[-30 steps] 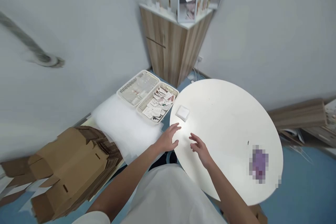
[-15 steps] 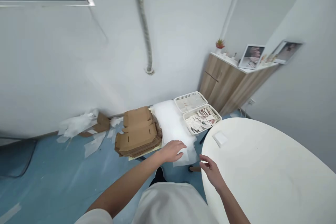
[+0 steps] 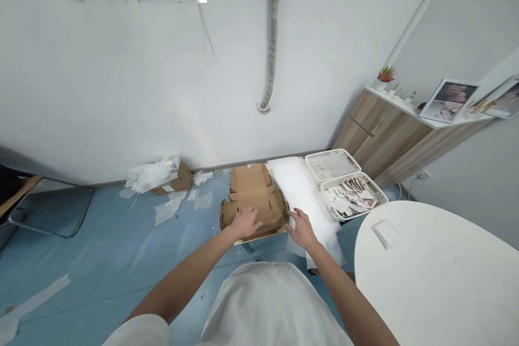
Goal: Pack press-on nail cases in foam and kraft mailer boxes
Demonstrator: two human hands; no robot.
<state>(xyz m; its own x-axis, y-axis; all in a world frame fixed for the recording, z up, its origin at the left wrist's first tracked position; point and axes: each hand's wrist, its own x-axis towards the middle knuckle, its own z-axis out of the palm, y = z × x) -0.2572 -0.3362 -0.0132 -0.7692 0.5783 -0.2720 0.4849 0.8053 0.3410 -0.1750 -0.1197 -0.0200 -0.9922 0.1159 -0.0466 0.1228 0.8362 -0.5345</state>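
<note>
A stack of flattened brown cardboard boxes (image 3: 251, 186) lies in front of me, low down. My left hand (image 3: 244, 223) rests on the near part of the top box with its fingers spread. At the stack's right edge is my right hand (image 3: 302, 228), thumb and fingers apart; whether it touches the cardboard I cannot tell. Beside the stack, partly behind my right hand, is a pile of thin white foam sheets (image 3: 294, 178).
Right of the sheets stand two white plastic baskets, one with printed cards (image 3: 351, 194). A round white table (image 3: 430, 270) carries a small white packet (image 3: 386, 234). An open carton (image 3: 182, 177) with white wrapping lies on the floor at left; a wooden cabinet (image 3: 389, 132) stands at right.
The view has swung left. Both hands have moved from near the white sheets and table edge to the cardboard stack, the left onto it and the right to its right edge.
</note>
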